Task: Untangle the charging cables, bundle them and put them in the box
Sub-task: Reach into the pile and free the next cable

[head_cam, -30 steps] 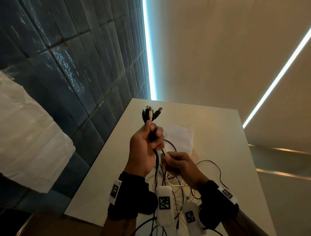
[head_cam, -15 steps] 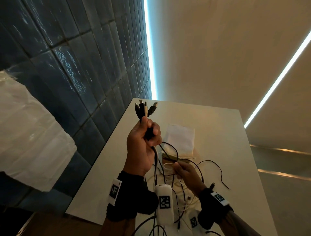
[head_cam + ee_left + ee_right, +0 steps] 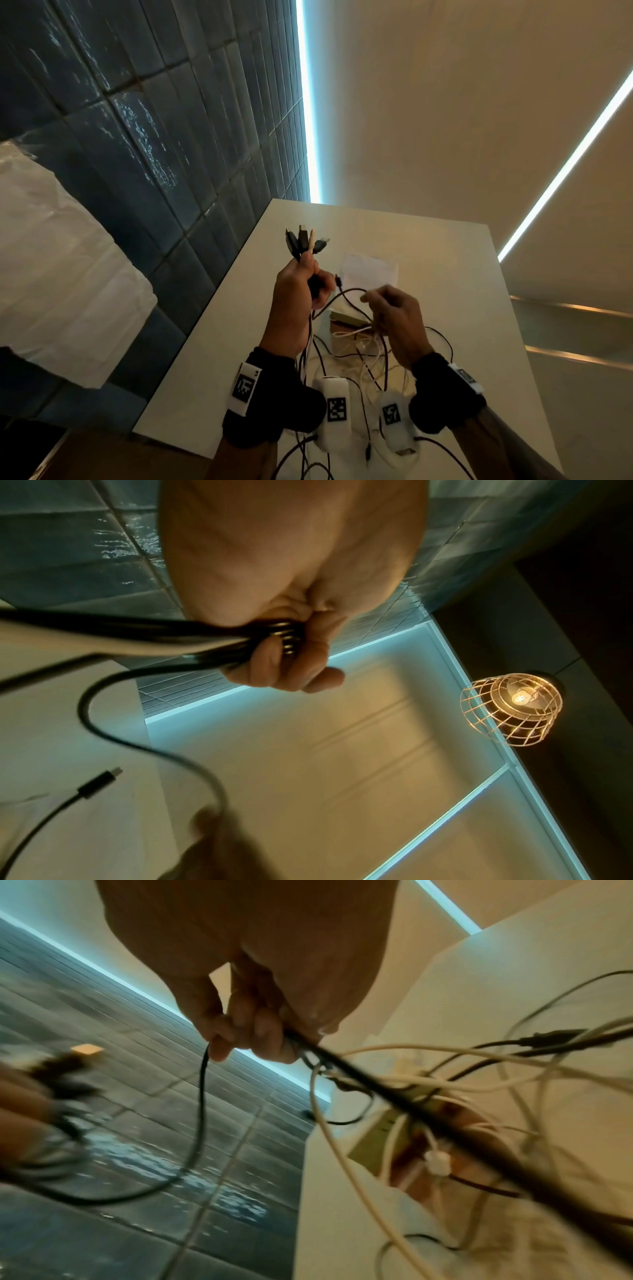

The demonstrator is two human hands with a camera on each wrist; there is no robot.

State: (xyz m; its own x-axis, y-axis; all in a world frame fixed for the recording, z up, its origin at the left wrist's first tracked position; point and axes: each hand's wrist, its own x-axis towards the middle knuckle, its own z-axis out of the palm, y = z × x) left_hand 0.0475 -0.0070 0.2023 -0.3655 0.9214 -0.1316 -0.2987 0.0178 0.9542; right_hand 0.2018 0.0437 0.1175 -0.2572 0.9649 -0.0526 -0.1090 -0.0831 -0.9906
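Up comes the right hand [image 3: 394, 318] from low over the tangle, level now with the left hand [image 3: 298, 291], pinching one black cable [image 3: 346, 294] that loops between them. Left fist clamps a bunch with four plugs [image 3: 306, 241] fanning out on top. Loose cables, black and white, drape over the box [image 3: 346, 320] on the table [image 3: 445, 274].

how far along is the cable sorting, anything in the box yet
Partly done. The left hand grips several plug ends gathered together. In hand: the right hand pinches a black cable, drawing it from the tangle over the box. Left: untangling the rest, bundling, boxing.
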